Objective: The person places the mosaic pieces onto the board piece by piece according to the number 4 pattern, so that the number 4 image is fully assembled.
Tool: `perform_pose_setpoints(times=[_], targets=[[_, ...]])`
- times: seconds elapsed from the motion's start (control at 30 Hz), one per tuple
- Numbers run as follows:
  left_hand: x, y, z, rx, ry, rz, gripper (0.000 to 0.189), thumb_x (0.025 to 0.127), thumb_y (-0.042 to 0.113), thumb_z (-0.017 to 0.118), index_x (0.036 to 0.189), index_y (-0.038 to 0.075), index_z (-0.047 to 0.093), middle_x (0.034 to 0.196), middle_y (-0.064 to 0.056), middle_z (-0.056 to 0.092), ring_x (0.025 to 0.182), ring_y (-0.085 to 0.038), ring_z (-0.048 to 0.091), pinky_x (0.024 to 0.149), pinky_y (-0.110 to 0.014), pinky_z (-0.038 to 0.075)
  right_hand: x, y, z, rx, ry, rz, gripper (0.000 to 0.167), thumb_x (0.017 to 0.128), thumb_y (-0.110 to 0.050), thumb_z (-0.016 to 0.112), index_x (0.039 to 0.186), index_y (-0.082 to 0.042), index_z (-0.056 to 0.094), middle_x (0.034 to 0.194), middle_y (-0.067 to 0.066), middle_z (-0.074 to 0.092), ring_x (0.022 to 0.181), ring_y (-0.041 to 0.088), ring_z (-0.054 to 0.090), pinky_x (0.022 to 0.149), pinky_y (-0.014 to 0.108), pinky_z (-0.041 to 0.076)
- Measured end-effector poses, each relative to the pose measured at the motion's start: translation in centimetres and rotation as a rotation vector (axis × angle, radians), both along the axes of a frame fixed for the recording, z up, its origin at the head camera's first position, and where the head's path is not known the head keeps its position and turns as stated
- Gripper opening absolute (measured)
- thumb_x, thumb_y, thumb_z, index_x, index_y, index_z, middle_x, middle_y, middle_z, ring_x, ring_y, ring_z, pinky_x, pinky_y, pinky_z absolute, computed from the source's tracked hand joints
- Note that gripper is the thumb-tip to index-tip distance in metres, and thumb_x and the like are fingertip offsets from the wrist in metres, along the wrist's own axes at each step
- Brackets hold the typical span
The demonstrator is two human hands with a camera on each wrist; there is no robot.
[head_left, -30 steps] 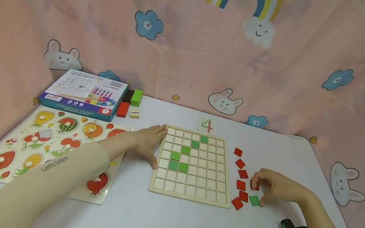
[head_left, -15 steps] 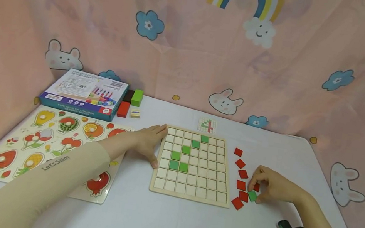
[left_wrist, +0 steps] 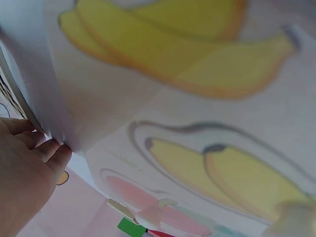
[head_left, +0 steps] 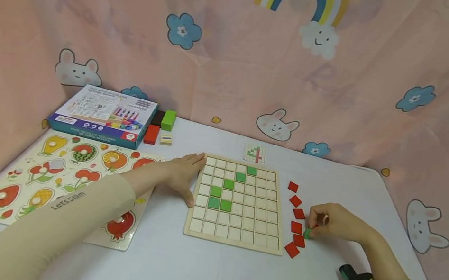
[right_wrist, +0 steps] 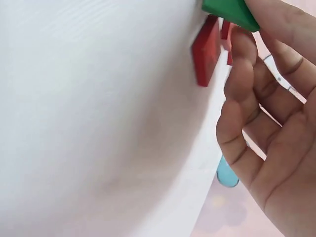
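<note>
Caught in a narrow pinch between thumb and fingertips of the right hand [head_left: 333,221], at the right of the frame: a green tile [head_left: 308,233], tilted on edge, close by the scattered red tiles [head_left: 296,227] on the white worktop [head_left: 205,276]. Impossible to tell from the head view, contact or a slim gap between green and red. Spread at left of centre, fingers extended, thumb against the side of the gridded wooden board [head_left: 253,223], gripping nothing: the left hand [head_left: 182,175]. Likeliest mishap, by the look of the right wrist view: a slip of the green tile, held near one end, and a drop among the reds. Possible as well: a scatter of red tiles, from a knuckle or lower finger dragging low across the worktop. Less likely but worth watching: a jolt to the board from too firm a push by the left thumb, enough to unseat the green squares [head_left: 228,184] in its cells, or a nudge to the fruit puzzle [head_left: 68,168] from the sleeve [head_left: 80,215] above.
</note>
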State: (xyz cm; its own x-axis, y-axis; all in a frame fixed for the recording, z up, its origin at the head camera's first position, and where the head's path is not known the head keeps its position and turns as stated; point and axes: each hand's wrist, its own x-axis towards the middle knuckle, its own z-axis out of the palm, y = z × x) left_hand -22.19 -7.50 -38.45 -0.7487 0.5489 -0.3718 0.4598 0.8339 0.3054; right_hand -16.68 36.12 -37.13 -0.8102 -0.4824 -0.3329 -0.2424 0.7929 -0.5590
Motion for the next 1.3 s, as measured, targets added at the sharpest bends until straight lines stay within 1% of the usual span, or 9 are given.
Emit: perform_pose_setpoints(times=[0.1,0.2,0.33,0.5,0.6,0.83,1.0,1.2,1.3], targets=[[0.1,0.0,0.1,0.001,-0.004,0.002,0.134,0.066,0.058,0.085,0.159,0.003,0.006,0.169,-0.015,-0.001,0.157,-0.037,0.003,0.125,-0.056,0.019,-0.3,-0.4,0.4,-0.042,-0.027,-0.016,0.017,0.083,-0.021,0.077,0.079,-0.013,0.062,0.078,0.0,0.066,0.073,0.01,0.058,0.065,0.024,0.047],[0.1,0.0,0.1,0.004,-0.006,0.001,0.134,0.066,0.057,0.085,0.159,0.003,0.005,0.169,-0.015,-0.001,0.157,-0.037,0.004,0.125,-0.056,0.019,-0.7,-1.1,0.6,-0.086,-0.017,-0.038,0.014,0.086,-0.021,0.074,0.087,-0.012,0.063,0.085,0.003,0.068,0.078,0.011,0.061,0.068,0.024,0.051],[0.2,0.0,0.2,0.007,-0.009,-0.001,0.134,0.066,0.057,0.085,0.159,0.003,0.005,0.169,-0.015,-0.001,0.157,-0.037,0.004,0.125,-0.056,0.019,-1.2,-2.6,0.4,-0.115,0.056,-0.06,0.014,0.09,-0.023,0.072,0.1,-0.016,0.066,0.096,0.002,0.066,0.085,0.012,0.06,0.072,0.022,0.053],[0.1,0.0,0.3,0.007,-0.009,-0.009,0.134,0.066,0.058,0.084,0.159,0.002,0.005,0.169,-0.015,-0.001,0.157,-0.037,0.003,0.125,-0.056,0.019,-1.6,-5.3,-0.1,-0.127,0.186,-0.098,0.01,0.09,-0.02,0.073,0.099,-0.019,0.069,0.089,0.0,0.062,0.083,0.014,0.056,0.067,0.02,0.05],[0.1,0.1,0.3,0.006,-0.009,-0.008,0.134,0.066,0.058,0.084,0.159,0.002,0.005,0.169,-0.015,-0.001,0.157,-0.037,0.004,0.125,-0.056,0.019,-1.7,-7.1,-0.2,-0.154,0.217,-0.092,0.01,0.089,-0.017,0.072,0.099,-0.018,0.07,0.087,0.0,0.062,0.082,0.015,0.056,0.068,0.02,0.049],[0.2,0.0,0.4,0.008,-0.018,0.005,0.133,0.066,0.057,0.085,0.159,0.003,0.006,0.169,-0.015,-0.001,0.157,-0.037,0.003,0.124,-0.057,0.019,-1.6,-11.1,-0.4,-0.189,0.164,-0.039,0.011,0.091,-0.014,0.07,0.101,-0.018,0.071,0.09,-0.001,0.066,0.084,0.016,0.057,0.071,0.02,0.049],[0.2,-0.1,0.5,0.012,-0.017,0.0,0.133,0.066,0.057,0.085,0.159,0.003,0.005,0.169,-0.015,-0.002,0.157,-0.037,0.003,0.125,-0.057,0.019,-1.4,-13.5,-0.5,-0.196,0.156,0.003,0.011,0.091,-0.014,0.07,0.1,-0.019,0.073,0.093,-0.003,0.069,0.083,0.014,0.057,0.072,0.02,0.05],[0.2,-0.1,0.5,0.011,-0.011,-0.005,0.134,0.066,0.057,0.085,0.159,0.002,0.005,0.169,-0.015,-0.002,0.157,-0.037,0.003,0.125,-0.055,0.019,-1.4,-15.2,-0.7,-0.208,0.154,0.04,0.008,0.089,-0.012,0.072,0.095,-0.016,0.073,0.091,-0.001,0.072,0.081,0.01,0.06,0.074,0.019,0.053],[0.2,-0.1,0.4,0.01,-0.009,-0.005,0.134,0.066,0.057,0.085,0.159,0.002,0.005,0.169,-0.015,-0.002,0.157,-0.037,0.003,0.125,-0.054,0.019,-1.4,-15.7,-0.9,-0.195,0.139,0.033,0.006,0.088,-0.011,0.072,0.093,-0.015,0.073,0.088,-0.002,0.071,0.08,0.01,0.061,0.073,0.019,0.052]])
